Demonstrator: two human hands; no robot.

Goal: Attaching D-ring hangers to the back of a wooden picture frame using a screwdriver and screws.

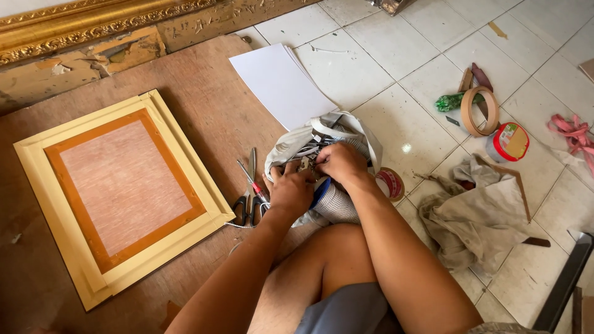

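Both hands in white bag: left hand fingers curled on rim, right hand fingers pinching contents.

Two tape rolls, perhaps three; one frame.

A small round tub with a red, yellow and green label on its lid is seen on the tiled floor at the right, just beside a roll of brown tape. A crumpled green wrapper is seen behind that roll.
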